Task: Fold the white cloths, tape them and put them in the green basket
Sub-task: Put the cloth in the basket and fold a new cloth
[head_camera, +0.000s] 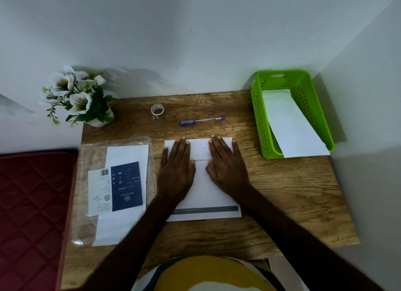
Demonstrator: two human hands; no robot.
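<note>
Near the table's front edge, the left hand and right hand are lying flat, fingers straight, gripping nothing, pressing the white cloth. Better pressing outward w/ both palms, so the crease is getting sharp. At the back right corner the green basket is waiting.

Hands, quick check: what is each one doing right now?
Left hand: open, fingers straight, pressing flat on the white cloth.
Right hand: open, flat on the same cloth.

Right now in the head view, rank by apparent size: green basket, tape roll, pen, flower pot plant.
1. Green basket, largest.
2. Plant.
3. Pen.
4. Tape roll, smallest.
All sit along the table's far side, so nearness hardly skews this.
</note>
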